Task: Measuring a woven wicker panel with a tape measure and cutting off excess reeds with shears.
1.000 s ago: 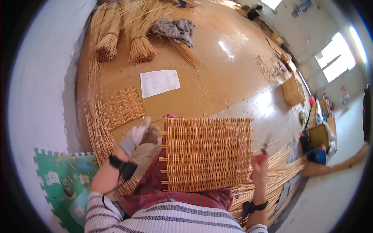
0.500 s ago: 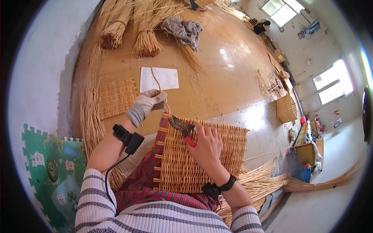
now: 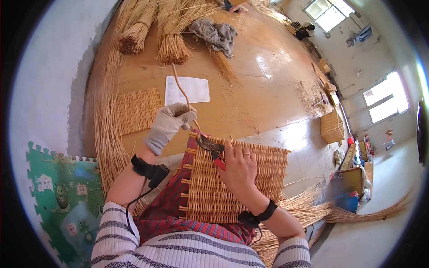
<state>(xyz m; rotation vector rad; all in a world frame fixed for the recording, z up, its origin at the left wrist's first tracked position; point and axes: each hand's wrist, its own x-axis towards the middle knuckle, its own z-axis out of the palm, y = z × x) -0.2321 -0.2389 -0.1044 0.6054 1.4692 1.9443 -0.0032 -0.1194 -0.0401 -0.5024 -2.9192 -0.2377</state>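
Observation:
A woven wicker panel [image 3: 232, 187] lies across my lap, with short stake ends sticking out along its left edge. My left hand [image 3: 172, 123], in a pale glove, pinches a long wicker strand [image 3: 180, 85] that rises from the panel's upper left corner. Closed around red-handled pruning shears [image 3: 219, 161], my bare right hand [image 3: 240, 169] rests over the panel's upper part. The shears' dark metal blades [image 3: 206, 144] are at that same corner, by the base of the strand. Whether the blades touch the strand cannot be made out.
A second woven panel [image 3: 137, 110] and a white sheet of paper [image 3: 192, 90] lie on the floor ahead. Wicker bundles [image 3: 174, 49] and a grey cloth [image 3: 214, 35] are farther off. Loose strands [image 3: 304, 207] lie at my right. A wicker box [image 3: 332, 127] stands at far right.
My left hand has shifted its grip slightly, and the strand's free end stands higher. Both hands and the shears stay at the panel's corner; the whole view has moved a little.

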